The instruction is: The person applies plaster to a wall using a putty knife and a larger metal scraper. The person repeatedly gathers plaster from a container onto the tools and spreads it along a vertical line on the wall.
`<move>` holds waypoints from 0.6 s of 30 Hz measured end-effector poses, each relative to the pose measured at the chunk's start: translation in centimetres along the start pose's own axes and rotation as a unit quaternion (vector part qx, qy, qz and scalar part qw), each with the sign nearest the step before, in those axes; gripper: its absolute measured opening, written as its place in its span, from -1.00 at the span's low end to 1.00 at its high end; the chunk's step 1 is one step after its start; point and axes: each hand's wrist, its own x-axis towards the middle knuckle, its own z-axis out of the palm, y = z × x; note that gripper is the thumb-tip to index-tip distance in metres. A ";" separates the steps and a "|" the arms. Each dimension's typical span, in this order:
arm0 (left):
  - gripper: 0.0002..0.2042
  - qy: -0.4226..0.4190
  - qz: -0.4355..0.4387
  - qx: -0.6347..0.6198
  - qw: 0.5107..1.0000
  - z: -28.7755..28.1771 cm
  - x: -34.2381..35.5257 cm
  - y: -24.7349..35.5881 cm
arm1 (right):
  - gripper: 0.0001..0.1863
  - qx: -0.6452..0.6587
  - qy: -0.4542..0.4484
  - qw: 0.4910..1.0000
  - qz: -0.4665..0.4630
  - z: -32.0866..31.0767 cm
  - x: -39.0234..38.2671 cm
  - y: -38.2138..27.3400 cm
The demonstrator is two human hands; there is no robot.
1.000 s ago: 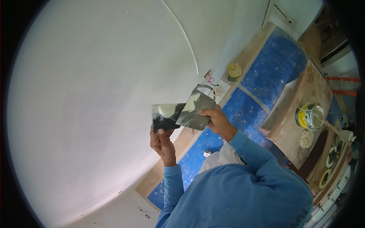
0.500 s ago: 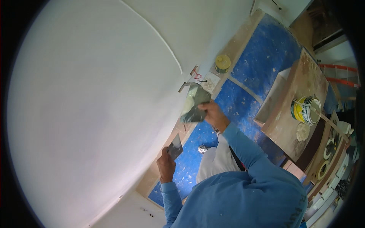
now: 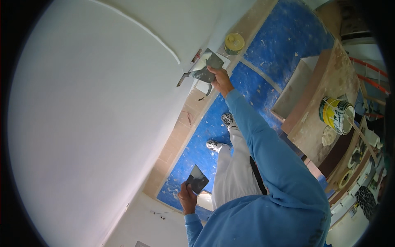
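Grey-green plate: the flat plate [image 3: 202, 71] is at the upper centre of the frame, in front of the lower part of the white wall [image 3: 103, 123] and near a reddish cut-out [image 3: 196, 56]; whether it touches the wall is hard to tell from this angle.
Right hand: the right hand [image 3: 222, 81] is grasping the plate by its near side, thumb laid over the upper face, arm stretched out.
Plate's handling: probably light and stiff, easily tipped when held by one side; the pale smear on its face looks soft and could be slippery.
Plate's hold: the near edge, clear of the smear, seems best, with fingers spread beneath for support.
Dark blade: the squarish blade [image 3: 198, 180] is at the lower centre of the frame, corner up, over the blue floor covering [image 3: 284, 41].
Left hand: the left hand [image 3: 188, 199] is pinching the blade at its lower left side, well apart from the plate.
Blade's handling: likely thin, light and springy, not fragile; its free edge may bend under pressure, so a grip along the side opposite makes sense.
Yellow bucket: stands on the worktop [image 3: 341, 76] at the right; the bucket [image 3: 329, 114] looks the heavier load.
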 end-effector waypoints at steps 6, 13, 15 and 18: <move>-0.88 0.002 -0.003 -0.038 0.999 0.8 0.5 -0.1 | -0.72 -0.016 0.030 0.999 -0.029 1.5 1.8 0.6; -0.89 -0.005 -0.017 -0.025 1.000 1.0 1.1 -0.2 | -0.72 -0.014 0.025 0.999 -0.026 1.3 3.9 1.0; -0.90 -0.003 -0.017 -0.022 1.000 1.0 1.1 0.1 | -0.73 -0.024 0.040 0.999 -0.024 1.8 4.0 1.1; -0.90 0.006 -0.015 -0.024 1.000 1.0 1.3 0.6 | -0.75 -0.051 0.008 0.998 -0.042 3.1 3.5 0.7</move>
